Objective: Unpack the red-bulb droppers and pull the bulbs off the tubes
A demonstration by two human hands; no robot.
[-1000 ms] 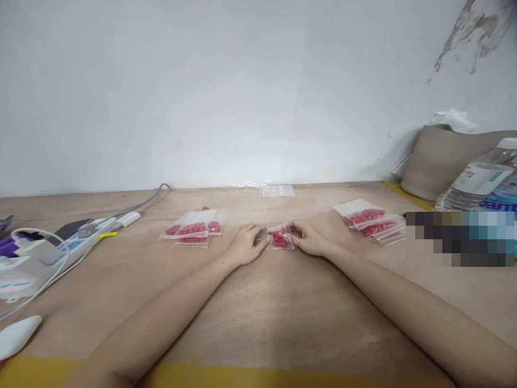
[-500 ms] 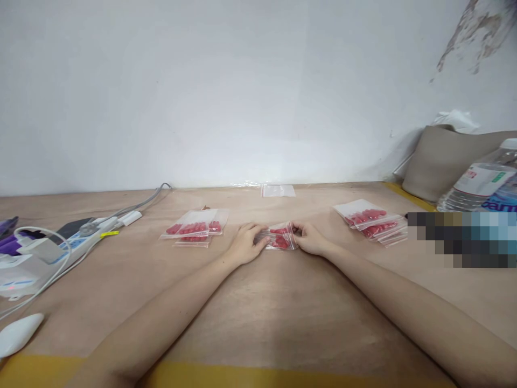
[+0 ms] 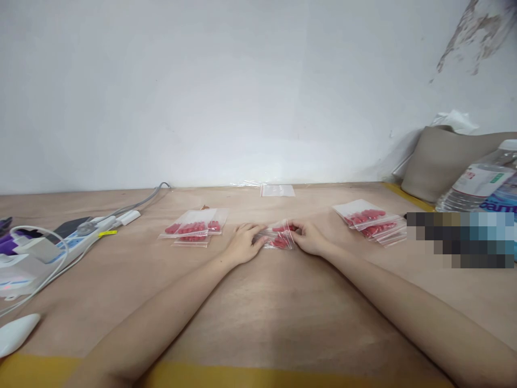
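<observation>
Between my two hands, low over the middle of the table, is a clear zip bag [image 3: 279, 242] with small red pieces inside. My left hand [image 3: 245, 242] grips its left end, thumb toward me and fingers behind. At its right end my right hand [image 3: 309, 237] pinches the bag's edge; a bit of red shows by the fingertips. To the left lies a group of zip bags [image 3: 196, 229] holding similar red pieces. Another stack of such bags [image 3: 369, 218] lies on the right. What exactly the red pieces are I cannot make out.
A flat white zip bag [image 3: 278, 191] lies near the wall. Along the left are a power strip [image 3: 68, 245] with plugs and cables, and a white mouse [image 3: 18, 334]. On the right stand a grey-brown container [image 3: 428, 161] and a water bottle [image 3: 476, 180].
Both hands stay nearly in place on the bag. The bag has creased and turned slightly between them, and the red pieces in it have shifted a little.
</observation>
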